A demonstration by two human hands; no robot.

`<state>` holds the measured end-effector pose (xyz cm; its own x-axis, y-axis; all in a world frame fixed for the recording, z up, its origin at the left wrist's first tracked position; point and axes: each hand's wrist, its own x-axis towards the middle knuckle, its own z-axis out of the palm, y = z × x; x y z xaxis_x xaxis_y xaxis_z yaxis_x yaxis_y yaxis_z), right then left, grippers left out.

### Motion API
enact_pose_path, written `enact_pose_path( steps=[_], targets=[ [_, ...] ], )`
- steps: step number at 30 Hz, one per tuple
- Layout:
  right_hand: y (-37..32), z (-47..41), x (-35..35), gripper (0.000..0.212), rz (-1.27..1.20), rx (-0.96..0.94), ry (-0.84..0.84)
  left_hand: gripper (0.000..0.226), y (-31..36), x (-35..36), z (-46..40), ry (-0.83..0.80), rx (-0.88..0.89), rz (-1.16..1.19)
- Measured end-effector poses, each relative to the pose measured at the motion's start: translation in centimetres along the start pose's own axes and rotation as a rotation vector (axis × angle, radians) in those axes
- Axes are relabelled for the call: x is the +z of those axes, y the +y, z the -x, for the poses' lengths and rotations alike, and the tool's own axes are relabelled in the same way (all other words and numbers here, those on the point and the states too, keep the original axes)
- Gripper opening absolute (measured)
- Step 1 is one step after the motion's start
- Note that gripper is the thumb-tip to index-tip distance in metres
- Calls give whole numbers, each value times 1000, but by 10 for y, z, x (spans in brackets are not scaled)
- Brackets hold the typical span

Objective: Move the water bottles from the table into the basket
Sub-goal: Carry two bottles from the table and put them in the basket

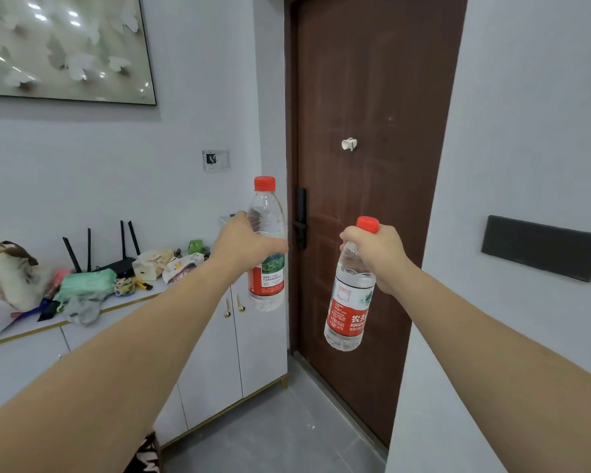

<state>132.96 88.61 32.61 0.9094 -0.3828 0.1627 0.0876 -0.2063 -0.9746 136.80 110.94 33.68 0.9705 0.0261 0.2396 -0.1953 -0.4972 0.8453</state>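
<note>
Head view, carrying stage. My left hand (243, 245) is wrapped around the middle of one water bottle (266, 247), just above its red label, and holds it upright in the air with the red cap on top. My right hand (377, 256) is closed around the neck and shoulder of a second water bottle (348, 302), just under its red cap; this bottle hangs below the hand and tilts slightly, its base swinging toward the left. Both sets of fingers are therefore clenched on a load, and neither bottle touches any surface. The two bottles are apart from each other, in front of a brown door (372, 131).

Neither the table named in the task nor the basket appears in this view, so I cannot say how far the carry has to go. To the left stands a white cabinet (219, 353) whose worktop (130, 300) carries a black router (116, 261) and assorted clutter.

Handling, as I judge it: both bottles look full and sealed, so each should feel moderately heavy for its size. The thin clear plastic will give a little under pressure, and the smooth wall may slip in a loose grip. The mid-body hold on the left is the steadier one. The neck hold on the right lets the bottle swing, though the cap's collar gives the fingers a ledge to catch on.
</note>
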Motion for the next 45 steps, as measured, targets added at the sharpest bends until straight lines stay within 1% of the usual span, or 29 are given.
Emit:
enact_pose_path(
  steps=[3, 6, 11, 14, 16, 18, 20, 22, 25, 28, 30, 33, 37, 39, 41, 43, 45],
  targets=[
    [9, -47, 26, 40, -24, 11, -17, 72, -16, 10, -49, -1, -9, 25],
    [16, -96, 50, 37, -37, 1, -37, 73, -30, 23, -97, 6, -15, -9],
    [14, -185, 85, 37, -68, -5, -66, 69, -37, 34, -180, 58, -38, 13],
    [17, -233, 109, 30, -55, -39, -94, 73, -45, 38, -226, 86, -42, 37],
    [22, -260, 127, 27, -55, -42, -113, 71, -53, 40, -254, 93, -57, 50],
    [28, -287, 146, 20, -76, -25, -128, 69, -62, 40, -284, 94, -64, 39],
    [35, -313, 167, 14, -107, -6, -138, 70, -73, 39, -315, 99, -68, 40],
    [43, -339, 190, 15, -119, 10, -146, 71, -87, 36, -347, 105, -79, 64],
    [50, -380, 229, 17, -115, 12, -152, 64, -108, 29, -397, 102, -68, 59],
    [51, -424, 271, 12, -121, 4, -147, 59, -131, 20, -448, 96, -52, 52],
    [47, -454, 299, 11, -134, 8, -138, 59, -143, 12, -485, 87, -51, 55],
    [39, -501, 338, 14, -154, 0, -112, 59, -158, 0, -541, 78, -53, 71],
    [37, -560, 382, 26, -192, -39, -105, 61, -181, -3, -610, 74, -65, 140],
    [42, -588, 402, 26, -204, -42, -112, 61, -195, 1, -639, 62, -83, 163],
    [51, -620, 423, 21, -190, -55, -127, 60, -209, 7, -666, 46, -94, 163],
    [63, -650, 444, 24, -161, -73, -129, 61, -224, 16, -692, 43, -111, 163],
    [76, -680, 465, 33, -144, -85, -136, 62, -241, 27, -718, 43, -130, 156]
  ],
)
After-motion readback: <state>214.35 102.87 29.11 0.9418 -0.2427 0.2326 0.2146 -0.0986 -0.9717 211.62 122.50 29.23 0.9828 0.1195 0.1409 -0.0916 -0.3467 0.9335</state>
